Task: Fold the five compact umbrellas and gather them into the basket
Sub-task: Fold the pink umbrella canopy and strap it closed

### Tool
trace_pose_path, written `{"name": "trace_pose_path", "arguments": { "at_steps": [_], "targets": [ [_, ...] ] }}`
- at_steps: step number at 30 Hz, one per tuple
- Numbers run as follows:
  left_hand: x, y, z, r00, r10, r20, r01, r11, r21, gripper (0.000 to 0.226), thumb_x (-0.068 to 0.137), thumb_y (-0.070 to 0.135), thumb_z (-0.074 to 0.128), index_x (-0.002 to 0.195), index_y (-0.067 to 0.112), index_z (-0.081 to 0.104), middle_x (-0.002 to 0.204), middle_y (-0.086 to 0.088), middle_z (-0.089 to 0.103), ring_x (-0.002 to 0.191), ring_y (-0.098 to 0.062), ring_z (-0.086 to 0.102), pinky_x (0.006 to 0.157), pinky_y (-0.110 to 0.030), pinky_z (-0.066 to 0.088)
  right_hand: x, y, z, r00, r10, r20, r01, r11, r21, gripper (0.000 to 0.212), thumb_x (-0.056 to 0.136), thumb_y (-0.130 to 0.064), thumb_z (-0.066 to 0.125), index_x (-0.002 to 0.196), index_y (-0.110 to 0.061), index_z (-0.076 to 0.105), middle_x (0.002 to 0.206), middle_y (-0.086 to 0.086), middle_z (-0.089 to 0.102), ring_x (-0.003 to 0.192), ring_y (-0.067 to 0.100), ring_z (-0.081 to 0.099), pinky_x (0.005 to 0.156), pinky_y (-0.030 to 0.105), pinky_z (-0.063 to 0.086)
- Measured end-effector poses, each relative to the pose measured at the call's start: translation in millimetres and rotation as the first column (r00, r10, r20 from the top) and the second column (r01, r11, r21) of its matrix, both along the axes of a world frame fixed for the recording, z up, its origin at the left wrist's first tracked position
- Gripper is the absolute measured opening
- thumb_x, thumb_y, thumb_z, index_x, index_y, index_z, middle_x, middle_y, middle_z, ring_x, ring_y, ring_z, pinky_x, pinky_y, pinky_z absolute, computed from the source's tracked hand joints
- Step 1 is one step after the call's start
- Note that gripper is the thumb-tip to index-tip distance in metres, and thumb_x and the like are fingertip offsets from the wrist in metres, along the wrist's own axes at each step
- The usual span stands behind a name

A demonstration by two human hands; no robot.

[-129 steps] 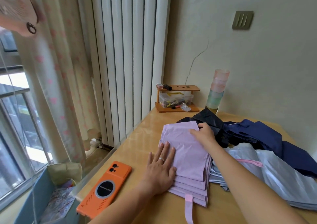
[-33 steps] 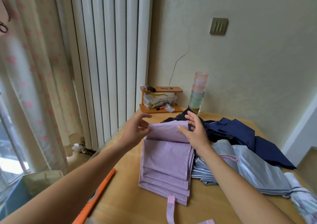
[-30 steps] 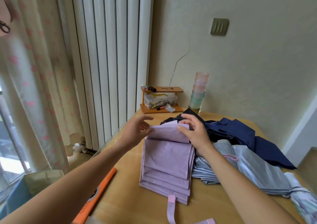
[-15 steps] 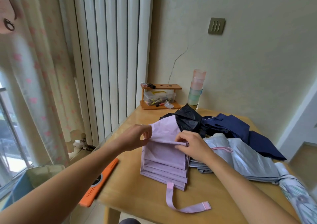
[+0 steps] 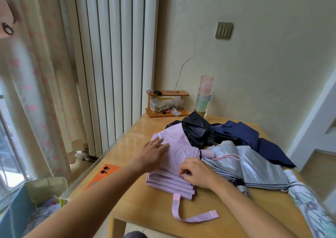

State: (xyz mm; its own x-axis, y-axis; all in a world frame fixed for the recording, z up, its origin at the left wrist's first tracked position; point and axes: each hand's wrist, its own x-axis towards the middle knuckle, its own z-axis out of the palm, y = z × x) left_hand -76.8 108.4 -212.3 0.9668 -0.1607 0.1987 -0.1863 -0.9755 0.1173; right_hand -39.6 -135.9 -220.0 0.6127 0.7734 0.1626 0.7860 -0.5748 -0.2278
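We are in a home room: floral curtain (image 5: 41, 84) by the window, white radiator (image 5: 112, 59), wooden table (image 5: 145, 206), stacked plastic cups (image 5: 204, 94).

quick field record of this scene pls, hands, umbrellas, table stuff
left hand: open, flat on lilac umbrella
right hand: pinching the lilac pleats' edge
lilac strap: unfastened, trailing on table
other umbrellas: silver umbrella, navy umbrella, white patterned umbrella
table extras: orange phone, cup stack, wooden organiser
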Motion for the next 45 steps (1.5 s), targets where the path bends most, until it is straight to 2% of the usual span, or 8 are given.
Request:
{"name": "trace_pose_path", "arguments": {
  "at_steps": [5,9,14,19,27,37,41,45],
  "targets": [
    [-3,-2,-45,0.999,0.04,-0.03,-0.039,0.999,0.014,0.086,0.079,0.077,-0.023,0.155,0.038,-0.023,0.164,0.003,-0.031,0.15,-0.018,-0.031,0.123,-0.049,-0.015,-1,-1,10,0.995,-0.001,-0.105,-0.003,0.999,-0.039,0.013,0.078,-0.022,0.055,0.079,-0.026,0.067,0.078,-0.02,0.056,0.08,0.004,0.055,0.076,0.031,0.052],
    [-3,-3,-56,0.998,0.059,0.028,-0.06,0.998,0.033,0.087,0.078,0.075,-0.027,0.156,0.036,-0.025,0.161,0.005,-0.037,0.146,-0.012,-0.039,0.12,-0.051,-0.018,-3,18,21,0.992,-0.125,0.026,0.127,0.989,-0.079,0.018,0.083,-0.023,0.043,0.074,-0.021,0.059,0.085,-0.003,0.068,0.082,0.021,0.062,0.072,0.04,0.054],
    [-3,-3,-60,0.997,0.048,0.056,-0.046,0.998,-0.034,0.077,0.079,0.077,-0.027,0.146,0.042,-0.039,0.163,0.003,-0.032,0.143,-0.008,-0.042,0.118,-0.051,-0.02,-3,73,3,0.938,-0.229,0.262,0.15,0.946,0.289,0.042,0.094,-0.024,0.033,0.121,-0.015,0.065,0.121,0.006,0.06,0.112,0.027,0.057,0.095,0.041,0.049],
    [-6,-4,-55,0.998,0.064,0.0,-0.064,0.998,0.012,0.072,0.101,0.062,0.011,0.145,0.037,-0.041,0.153,0.011,-0.049,0.141,-0.009,-0.046,0.119,-0.05,-0.022,-4,109,-31,0.927,-0.364,0.09,0.35,0.926,0.143,0.084,0.09,-0.07,-0.021,0.164,-0.038,0.004,0.173,0.003,0.005,0.159,0.02,-0.008,0.127,0.044,-0.008],
    [-3,0,-53,0.997,0.065,-0.032,-0.068,0.995,-0.079,0.098,0.086,0.08,0.005,0.154,0.019,-0.03,0.157,0.005,-0.043,0.142,-0.006,-0.044,0.12,-0.045,-0.024,14,61,-47,0.889,-0.402,0.22,0.405,0.914,0.034,0.079,0.09,-0.066,-0.022,0.159,-0.029,-0.022,0.168,-0.002,-0.026,0.154,0.017,-0.026,0.124,0.041,-0.016],
    [-2,-1,-55,0.997,0.072,-0.032,-0.075,0.993,-0.094,0.104,0.092,0.081,0.028,0.153,0.023,-0.032,0.158,0.007,-0.043,0.144,-0.008,-0.041,0.123,-0.049,-0.018,22,41,-47,0.852,-0.487,0.191,0.49,0.871,0.035,0.084,0.094,-0.068,0.002,0.165,-0.025,0.012,0.17,0.01,0.016,0.158,0.029,0.006,0.124,0.048,-0.006],
    [-2,-1,-56,0.996,0.086,-0.028,-0.088,0.991,-0.099,0.105,0.092,0.081,0.029,0.154,0.023,-0.032,0.158,0.007,-0.042,0.144,-0.008,-0.041,0.124,-0.051,-0.014,28,53,-43,0.784,-0.544,0.299,0.489,0.838,0.242,0.059,0.099,-0.057,0.03,0.13,-0.017,0.061,0.119,0.01,0.063,0.117,0.035,0.056,0.115,0.058,0.031],
    [-1,-1,-60,0.996,0.093,0.002,-0.092,0.989,-0.112,0.104,0.092,0.081,0.031,0.154,0.024,-0.031,0.16,0.007,-0.039,0.146,-0.009,-0.039,0.124,-0.052,-0.011,47,68,-14,0.767,-0.618,0.174,0.539,0.767,0.349,0.036,0.099,-0.04,0.048,0.114,-0.01,0.06,0.11,0.012,0.063,0.104,0.035,0.058,0.093,0.048,0.045]
  ]
}}
